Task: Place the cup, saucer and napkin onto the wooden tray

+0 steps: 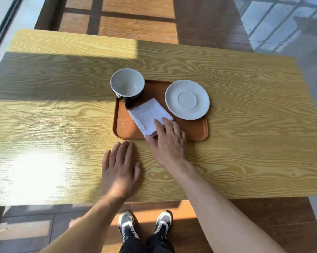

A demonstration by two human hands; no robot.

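**Napkin Being Set Down Last**

Right hand [169, 143] pinching napkin [150, 115] at near corner, laying it on tray [123, 125] between cup [127, 84] and saucer [187, 99], probably to keep it flat. Left hand [119, 168] open, flat on table [53, 115], holding nothing, likely for balance.

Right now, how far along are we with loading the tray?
Nearly done. The cup sits at the tray's far left corner, the saucer at its far right, both overlapping the rim. In hand: the right hand has fingers on the napkin, which already lies on the tray. The left hand is flat on the table. Left: release the napkin, perhaps nudge cup and saucer fully inside.
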